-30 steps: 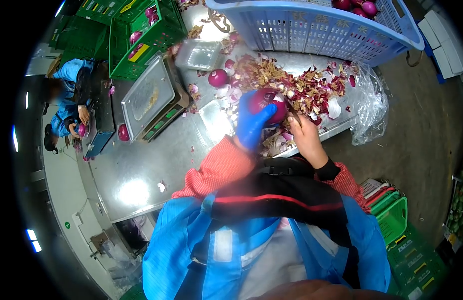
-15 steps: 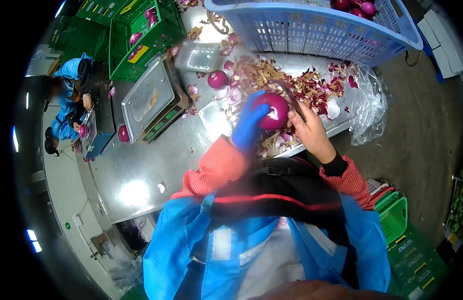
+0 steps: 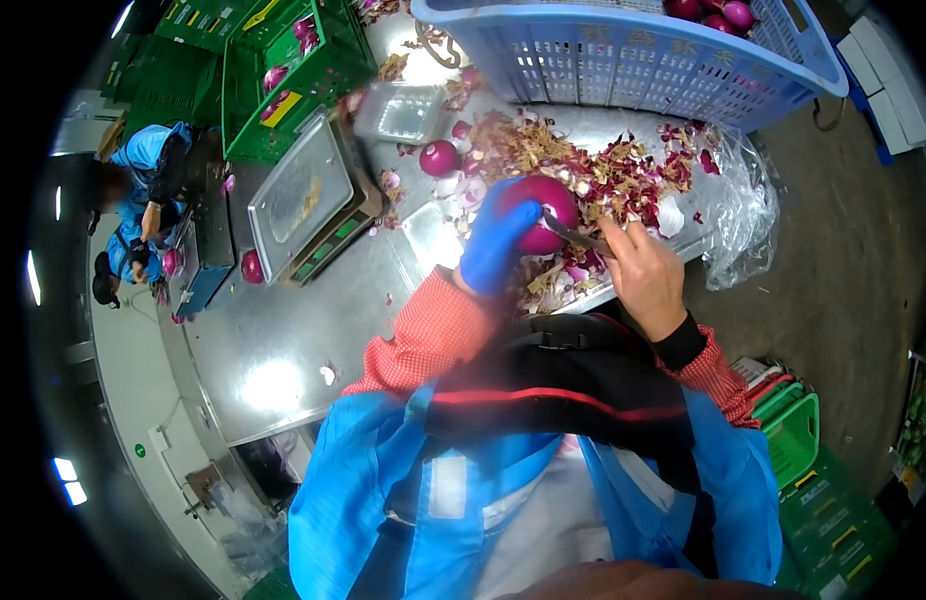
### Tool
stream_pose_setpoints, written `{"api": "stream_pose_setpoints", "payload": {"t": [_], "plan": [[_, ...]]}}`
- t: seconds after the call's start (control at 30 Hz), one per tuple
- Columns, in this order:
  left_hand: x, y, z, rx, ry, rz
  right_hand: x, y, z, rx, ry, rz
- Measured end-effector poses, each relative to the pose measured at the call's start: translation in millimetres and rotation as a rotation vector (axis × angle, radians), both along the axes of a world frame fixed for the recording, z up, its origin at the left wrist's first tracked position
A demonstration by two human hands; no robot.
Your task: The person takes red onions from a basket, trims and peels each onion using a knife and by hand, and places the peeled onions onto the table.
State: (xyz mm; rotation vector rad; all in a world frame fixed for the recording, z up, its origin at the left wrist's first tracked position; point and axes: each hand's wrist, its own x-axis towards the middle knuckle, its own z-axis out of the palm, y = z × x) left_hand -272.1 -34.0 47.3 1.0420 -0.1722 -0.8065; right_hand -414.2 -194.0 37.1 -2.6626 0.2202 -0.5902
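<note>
My left hand [image 3: 498, 240], in a blue glove, is closed round a large red onion [image 3: 555, 205] above the metal table. In my bare right hand [image 3: 645, 275] is a knife [image 3: 575, 234] with a dark, narrow blade. Its tip touches the onion near my left thumb. Loose skins and root trimmings [image 3: 623, 170] lie in a heap beyond and below the onion. Another red onion [image 3: 439, 158] rests on the table to the left of the heap.
A blue plastic basket [image 3: 623, 75] with red onions stands at the back. Left are a scale [image 3: 308, 205], a clear plastic tray [image 3: 398, 112] and a green crate [image 3: 298, 90] holding onions. Clear plastic film [image 3: 738, 215] hangs at the table's right edge. Two people [image 3: 148, 200] work far left.
My right hand has turned and shifted slightly right and down. The knife has swung from above the onion to its near right face, with the tip now against it.
</note>
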Motion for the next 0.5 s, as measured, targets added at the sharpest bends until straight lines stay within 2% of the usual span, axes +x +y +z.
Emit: {"api": "stream_pose_setpoints", "payload": {"t": [0.1, 0.2, 0.27, 0.37, 0.47, 0.5], "plan": [[1.3, 4.0, -4.4, 0.041, -0.123, -0.018, -0.6, -1.0, -5.0, -0.032, -0.049, -0.033], [-5.0, 2.2, 2.6, 0.038, -0.133, -0.045, 0.9, -2.6, -15.4, -0.105, -0.082, -0.078], [-4.9, 2.5, 8.1, 0.125, -0.18, -0.071, 1.8, -3.5, -22.7, -0.147, -0.102, -0.115], [-8.7, 0.7, 12.1, 0.199, -0.237, -0.093, 4.9, -2.4, -29.2, -0.096, -0.107, -0.135], [-10.3, -1.9, 18.3, 0.173, -0.131, -0.082, 8.2, 2.5, -29.6, 0.067, -0.105, -0.118], [-10.7, -2.2, 19.5, 0.153, -0.07, -0.073, 10.3, 3.2, -34.4, 0.439, 0.018, -0.165]]}}
